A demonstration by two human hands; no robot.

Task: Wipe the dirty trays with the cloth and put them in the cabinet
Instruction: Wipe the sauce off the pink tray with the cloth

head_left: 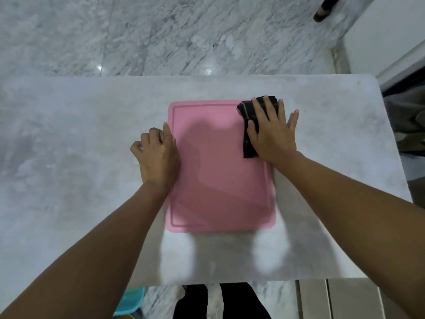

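Observation:
A flat pink tray (pixel 216 180) with a grooved border lies on the grey marble table (pixel 69 157) in front of me. My right hand (pixel 273 132) presses flat on a dark checked cloth (pixel 249 125) at the tray's far right corner, fingers spread over the cloth and past the tray's right edge. At the tray's left edge my left hand (pixel 157 153) rests with curled fingers, its thumb and forefinger touching the rim. The cloth's middle is hidden under my right palm.
The table's far edge meets a marble floor (pixel 161 35). A white cabinet or wall (pixel 391 38) stands at the far right, with a dark opening (pixel 407 120) beside the table. A turquoise item (pixel 130 302) lies on the floor near my legs. Someone's foot (pixel 323 12) shows at top right.

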